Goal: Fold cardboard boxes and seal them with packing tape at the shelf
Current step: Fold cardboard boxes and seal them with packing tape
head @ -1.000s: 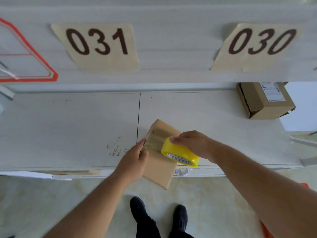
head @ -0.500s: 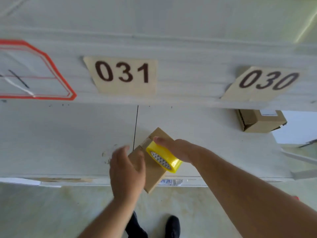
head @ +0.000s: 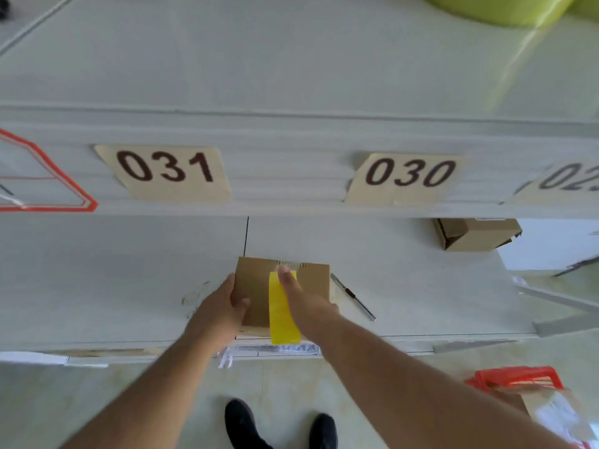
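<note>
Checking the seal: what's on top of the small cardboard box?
The yellow tape roll, held by the right hand, and the left hand's thumb. The seam beneath is covered.

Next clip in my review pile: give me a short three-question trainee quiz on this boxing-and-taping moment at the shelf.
1. True or false: the left hand grips the left edge of the cardboard box.
2. Which thing lies on the shelf just right of that box? A) scissors B) a slim utility knife C) a marker
3. Fill in: the right hand holds the yellow ____ on top of the box.

Key
1. True.
2. B, the slim utility knife.
3. Tape roll; the forefinger reaches toward the box's far edge, where clear tape already shows.
</note>
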Tool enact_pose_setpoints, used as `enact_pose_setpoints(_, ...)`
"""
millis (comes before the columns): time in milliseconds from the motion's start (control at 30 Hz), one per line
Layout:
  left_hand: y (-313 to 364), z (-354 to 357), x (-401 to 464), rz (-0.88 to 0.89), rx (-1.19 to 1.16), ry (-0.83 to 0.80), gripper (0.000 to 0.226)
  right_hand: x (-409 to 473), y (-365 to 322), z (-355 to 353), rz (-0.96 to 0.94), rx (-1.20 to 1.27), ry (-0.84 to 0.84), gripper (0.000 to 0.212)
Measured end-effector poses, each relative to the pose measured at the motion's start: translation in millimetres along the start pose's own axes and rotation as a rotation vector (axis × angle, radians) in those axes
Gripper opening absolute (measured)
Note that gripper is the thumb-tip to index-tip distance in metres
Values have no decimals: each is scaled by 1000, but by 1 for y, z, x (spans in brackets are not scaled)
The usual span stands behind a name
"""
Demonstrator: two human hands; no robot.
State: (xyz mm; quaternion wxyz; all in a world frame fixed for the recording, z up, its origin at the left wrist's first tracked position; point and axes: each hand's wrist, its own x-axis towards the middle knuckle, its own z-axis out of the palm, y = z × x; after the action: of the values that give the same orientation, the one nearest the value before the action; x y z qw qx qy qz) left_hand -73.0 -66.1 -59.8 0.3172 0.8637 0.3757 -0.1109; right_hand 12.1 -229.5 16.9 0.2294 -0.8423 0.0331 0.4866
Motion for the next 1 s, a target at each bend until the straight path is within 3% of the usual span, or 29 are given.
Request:
enact_pose_setpoints(67,24,-3,-18,52,-115,328,37,3,0,8,63,47,67,138)
enact_pose_setpoints(100,39,-4,-29,67,-321,347,43,4,0,8,85,94,69,139)
enact_pose_setpoints(167,61,2,-37,22,-613,23,76,4,1,6,104,194,76,140)
enact_pose_setpoints(200,64,8,-40,-39,-646,-120,86,3,2,6,103,253,76,143)
enact_pose_setpoints(267,67,13,-45,-55,-733,-173,79,10,9,6,94,408,32,149)
enact_pose_setpoints(333,69,12,-52,-31,-846,-133,61,19,24,-5,17,566,15,128)
enact_pose_setpoints(400,68,9,-56,-4,-873,-165,49,33,48,-26,-54,575,137,81)
enact_pose_setpoints(467,66,5,-56,2,-868,-221,54,64,84,-49,-82,349,377,53)
enact_pose_setpoints(600,64,-4,-49,36,-869,-303,99,113,127,-59,-54,-218,399,45)
enact_pose_setpoints(700,68,-4,-42,90,-820,-300,93,128,133,-56,-101,-451,428,27)
enact_pose_setpoints(900,66,0,-33,44,-779,-320,64,143,141,-52,-121,-323,387,7)
enact_pose_setpoints(1000,66,-2,-29,24,-747,-361,59,133,137,-62,-126,82,351,15)
